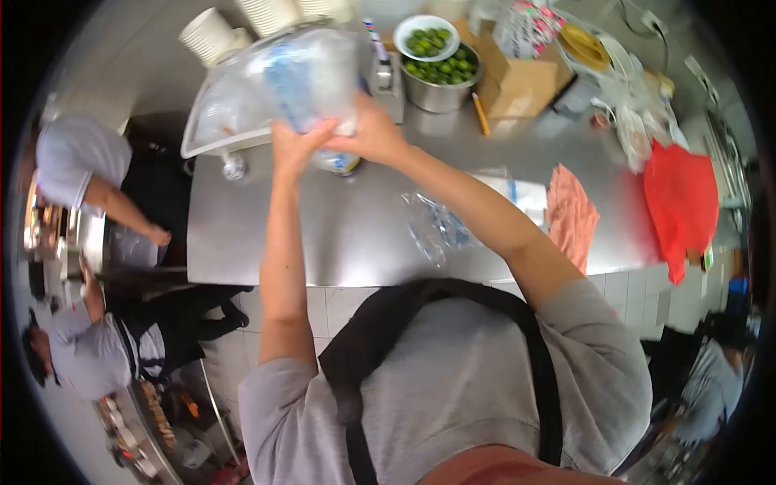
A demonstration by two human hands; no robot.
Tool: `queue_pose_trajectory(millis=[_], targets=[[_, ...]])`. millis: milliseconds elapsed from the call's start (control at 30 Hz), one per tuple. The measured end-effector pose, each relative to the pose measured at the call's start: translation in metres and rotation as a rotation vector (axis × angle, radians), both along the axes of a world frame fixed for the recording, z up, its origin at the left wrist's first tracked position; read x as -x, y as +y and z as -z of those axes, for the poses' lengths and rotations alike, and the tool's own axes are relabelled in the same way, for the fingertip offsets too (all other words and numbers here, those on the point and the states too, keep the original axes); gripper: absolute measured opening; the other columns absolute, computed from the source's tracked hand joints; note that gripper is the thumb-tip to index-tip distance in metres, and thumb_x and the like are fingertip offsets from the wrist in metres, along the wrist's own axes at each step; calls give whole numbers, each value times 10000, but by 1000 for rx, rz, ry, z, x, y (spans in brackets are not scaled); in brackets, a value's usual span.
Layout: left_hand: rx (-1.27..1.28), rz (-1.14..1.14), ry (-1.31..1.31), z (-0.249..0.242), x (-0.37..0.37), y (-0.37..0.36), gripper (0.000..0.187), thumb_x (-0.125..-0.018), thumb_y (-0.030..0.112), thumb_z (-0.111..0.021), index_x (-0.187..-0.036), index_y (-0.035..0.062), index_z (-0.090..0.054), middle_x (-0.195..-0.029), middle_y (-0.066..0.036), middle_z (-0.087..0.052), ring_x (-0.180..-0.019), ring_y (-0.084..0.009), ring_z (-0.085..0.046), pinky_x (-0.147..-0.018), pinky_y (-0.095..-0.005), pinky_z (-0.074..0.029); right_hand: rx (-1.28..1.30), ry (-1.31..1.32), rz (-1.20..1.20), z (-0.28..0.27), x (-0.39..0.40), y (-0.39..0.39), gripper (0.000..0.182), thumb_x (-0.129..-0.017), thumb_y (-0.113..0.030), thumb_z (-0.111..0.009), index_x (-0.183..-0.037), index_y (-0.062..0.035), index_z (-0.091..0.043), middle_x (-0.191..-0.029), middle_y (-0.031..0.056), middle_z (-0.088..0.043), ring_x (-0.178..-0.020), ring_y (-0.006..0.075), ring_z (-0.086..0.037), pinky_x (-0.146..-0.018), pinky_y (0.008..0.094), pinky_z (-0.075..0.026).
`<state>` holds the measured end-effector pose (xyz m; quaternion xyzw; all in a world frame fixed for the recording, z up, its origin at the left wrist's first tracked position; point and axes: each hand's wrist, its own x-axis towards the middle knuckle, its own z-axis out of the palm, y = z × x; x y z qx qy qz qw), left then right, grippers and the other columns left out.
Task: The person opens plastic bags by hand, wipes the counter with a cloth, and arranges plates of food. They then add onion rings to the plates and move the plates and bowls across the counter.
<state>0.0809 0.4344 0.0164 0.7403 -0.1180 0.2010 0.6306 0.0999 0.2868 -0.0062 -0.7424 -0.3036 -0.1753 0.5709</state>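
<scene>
Both my hands grip a clear plastic package [299,77] with blue print and whitish contents, raised over the back left of the steel table [356,234]. Motion blurs it, so I cannot make out what is inside. My left hand [301,145] is closed on its lower left side. On the lower right side, my right hand [370,133] holds it too. Behind the package, a white tray [194,133] contains clear plastic items. Just beneath my hands stands a small round container [338,163], partly covered by them.
Green limes fill a metal pot [440,97] and a white bowl [427,39] over it. A cardboard box [525,85], an orange cloth [572,214], a crumpled clear wrapper [440,226] and a red bag [683,202] lie rightward. Co-workers stand left and right.
</scene>
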Motion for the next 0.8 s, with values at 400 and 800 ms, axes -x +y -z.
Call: queue_pose_trajectory(millis=[400, 800], targets=[[-583, -514, -413, 18, 71, -44, 537, -637, 205, -722, -1064, -16, -483, -1173, -197, -413, -1077, -315, -406, -904, -397, -325, 392, 528, 996, -23, 124, -273, 231, -762, -246, -600, -915, -74, -619, -717, 108, -612, -612, 210, -590, -562, 304, -453], [-730, 494, -418, 37, 87, -207, 444, -630, 259, -694, -1031, 116, -565, -1290, -164, -342, -1219, -370, -253, -904, -471, -276, 689, 34, 724, 51, 132, -268, 114, -696, -139, -593, -794, -96, -634, -830, 44, -598, -844, 236, -532, -725, 347, -432]])
